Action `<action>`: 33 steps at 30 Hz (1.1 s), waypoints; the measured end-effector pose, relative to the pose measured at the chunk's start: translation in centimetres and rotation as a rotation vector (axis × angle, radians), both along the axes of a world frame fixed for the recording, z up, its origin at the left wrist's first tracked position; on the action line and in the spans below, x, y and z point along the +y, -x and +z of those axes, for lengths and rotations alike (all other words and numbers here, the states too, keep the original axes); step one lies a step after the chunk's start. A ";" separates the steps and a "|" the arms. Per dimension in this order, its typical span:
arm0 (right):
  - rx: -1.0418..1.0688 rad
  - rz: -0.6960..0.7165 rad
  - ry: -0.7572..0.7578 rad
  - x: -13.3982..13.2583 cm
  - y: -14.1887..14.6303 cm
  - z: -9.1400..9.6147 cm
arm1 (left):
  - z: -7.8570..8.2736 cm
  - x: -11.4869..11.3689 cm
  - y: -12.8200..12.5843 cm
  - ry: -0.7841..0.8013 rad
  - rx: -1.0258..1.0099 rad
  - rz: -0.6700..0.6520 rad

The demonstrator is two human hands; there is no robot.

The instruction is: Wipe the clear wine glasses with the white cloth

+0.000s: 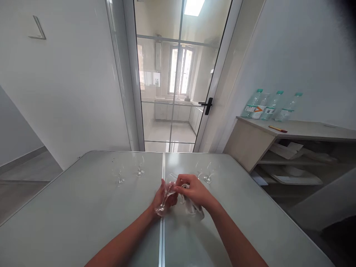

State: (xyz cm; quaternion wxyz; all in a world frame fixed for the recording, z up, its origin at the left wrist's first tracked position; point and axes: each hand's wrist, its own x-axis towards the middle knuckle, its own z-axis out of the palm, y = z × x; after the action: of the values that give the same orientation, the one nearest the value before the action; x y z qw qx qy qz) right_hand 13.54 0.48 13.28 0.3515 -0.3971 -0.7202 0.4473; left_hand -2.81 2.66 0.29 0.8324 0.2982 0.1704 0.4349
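My left hand [158, 196] is wrapped round a clear wine glass [164, 202], held tilted over the table's centre seam with its foot toward me. Close against the glass, my right hand [191, 190] pinches a pale grey cloth [194, 208] that hangs down below the fingers. The bowl of the glass is partly hidden by both hands. Two clear stemmed glasses stand to the left, one glass [120, 180] nearer and another glass [139, 171] farther back. On the right, behind my right hand, are a glass [207, 178] and a second glass [199, 172], partly covered.
The pale table [83, 218] has a metal seam down its middle. At right, a shelf unit [250, 137] carries several plastic bottles [269, 106] and a brown stick-like item [277, 129], with boxes and trays inside. Beyond the table stands a glass door [167, 126] with a black handle [208, 106].
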 end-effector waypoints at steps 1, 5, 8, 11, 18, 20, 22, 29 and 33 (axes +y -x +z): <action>-0.019 -0.042 0.012 0.1 -1.1 -0.5 | 0.1 -0.1 -0.1 -0.024 -0.002 -0.055; -0.049 -0.131 0.003 0.6 -3.1 -3.0 | 0.5 -0.8 -0.3 -0.228 0.113 -0.157; 0.127 -0.186 0.004 0.4 -3.0 -4.5 | 0.5 -1.2 -0.5 -0.280 0.192 -0.024; 0.392 -0.220 0.054 0.1 -2.4 -5.7 | 0.3 -1.2 -0.5 -0.275 0.218 0.167; 0.474 -0.317 0.121 0.5 -0.5 -8.6 | 0.6 -0.3 -0.2 -0.291 0.289 0.430; 0.511 -0.333 0.216 0.5 0.0 -9.0 | 0.7 -0.2 -0.1 -0.285 0.302 0.481; 0.577 -0.284 0.345 0.3 0.2 -9.2 | 0.8 -0.1 -0.1 -0.265 0.313 0.502; 0.410 -0.214 0.611 0.7 -1.2 -9.5 | 0.5 0.3 0.3 -0.225 0.222 0.496; 0.582 -0.206 0.557 0.7 -2.6 -7.9 | 0.5 0.9 0.5 -0.139 0.135 0.521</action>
State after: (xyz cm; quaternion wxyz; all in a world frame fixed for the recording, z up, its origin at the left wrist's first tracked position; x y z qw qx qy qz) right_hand 16.17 1.21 5.41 0.4624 -0.4039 -0.3987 0.6813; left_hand -3.27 3.53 0.83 0.6569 0.3291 0.2660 0.6240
